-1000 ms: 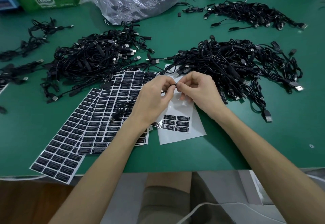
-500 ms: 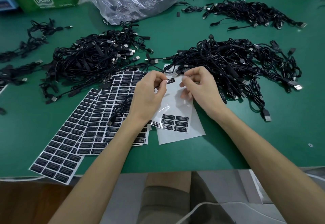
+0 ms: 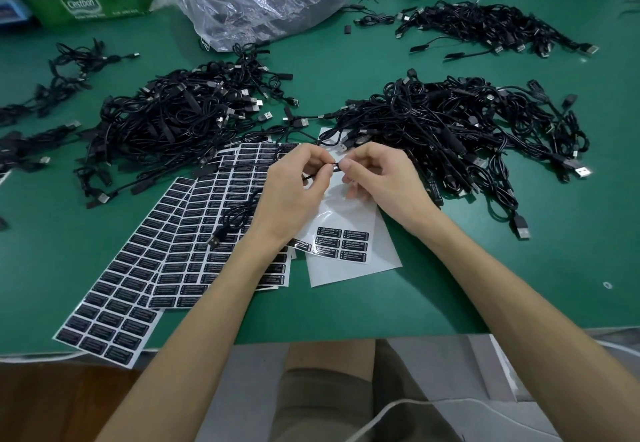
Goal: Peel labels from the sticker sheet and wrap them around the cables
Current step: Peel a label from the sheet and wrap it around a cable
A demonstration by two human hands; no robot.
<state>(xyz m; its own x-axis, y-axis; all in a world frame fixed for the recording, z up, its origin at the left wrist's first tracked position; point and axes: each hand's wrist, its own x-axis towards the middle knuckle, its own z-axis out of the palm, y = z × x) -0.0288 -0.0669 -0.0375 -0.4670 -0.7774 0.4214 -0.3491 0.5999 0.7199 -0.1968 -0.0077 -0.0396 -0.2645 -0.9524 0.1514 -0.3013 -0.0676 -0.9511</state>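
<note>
Change: the gap of a moment ago is closed; both grips meet.
Left hand (image 3: 294, 188): pinches cable (image 3: 217, 239).
Right hand (image 3: 377, 178): pinches label (image 3: 335, 165) onto cable, above sheet (image 3: 349, 268).
Meaning: wrap likely being pressed shut.
</note>
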